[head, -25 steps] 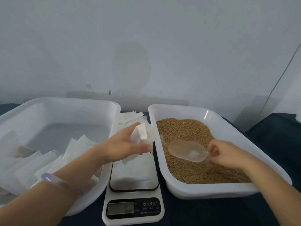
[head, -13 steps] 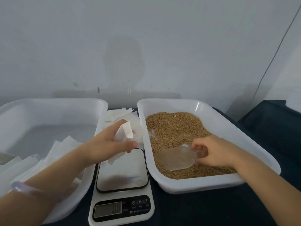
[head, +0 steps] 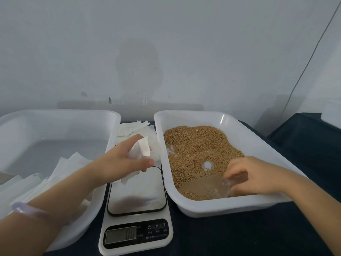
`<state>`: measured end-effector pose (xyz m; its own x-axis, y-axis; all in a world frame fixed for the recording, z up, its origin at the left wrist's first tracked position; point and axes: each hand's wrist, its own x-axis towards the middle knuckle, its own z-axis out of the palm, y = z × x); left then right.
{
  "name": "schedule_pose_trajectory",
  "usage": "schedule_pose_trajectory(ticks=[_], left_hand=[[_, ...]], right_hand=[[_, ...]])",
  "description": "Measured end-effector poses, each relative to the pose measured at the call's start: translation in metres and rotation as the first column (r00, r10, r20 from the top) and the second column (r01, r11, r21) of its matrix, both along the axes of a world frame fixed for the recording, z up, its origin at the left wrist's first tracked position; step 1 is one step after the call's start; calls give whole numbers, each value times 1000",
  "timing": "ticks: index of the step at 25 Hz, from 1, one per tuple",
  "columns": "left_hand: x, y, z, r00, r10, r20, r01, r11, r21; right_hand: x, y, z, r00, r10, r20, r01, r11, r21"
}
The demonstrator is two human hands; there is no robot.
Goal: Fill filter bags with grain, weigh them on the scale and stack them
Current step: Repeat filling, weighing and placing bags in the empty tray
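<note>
White bags are lying in the left tray (filled or not, I cannot tell). Your left hand is pinching one empty filter bag above the bare scale; your right hand is gripping the scoop, digging into the grain — filling, weighing and stacking are all waiting.

Pretty plain setup: a pale grey-white wall fills the top half, with a darker roundish patch in the middle. A thin dark cable runs diagonally down the right side. The tabletop is dark navy, and the light is soft and even.
</note>
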<state>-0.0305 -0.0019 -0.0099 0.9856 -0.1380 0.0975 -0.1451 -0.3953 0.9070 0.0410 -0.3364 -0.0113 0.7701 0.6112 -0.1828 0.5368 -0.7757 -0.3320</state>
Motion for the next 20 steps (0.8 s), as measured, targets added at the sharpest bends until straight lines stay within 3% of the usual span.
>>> schedule_pose_trajectory(ticks=[7, 11, 20], left_hand=[[0, 1, -2, 1000, 9, 14, -9, 1000, -17], [2, 0, 0, 1000, -10, 13, 11, 1000, -7], [2, 1, 0, 999, -36, 13, 37, 999, -26]], right_hand=[[1, -9, -10, 982, -81, 168, 66, 993, 93], [1, -10, -15, 979, -166, 122, 132, 958, 253], [7, -6, -19, 972, -225, 74, 185, 915, 359]])
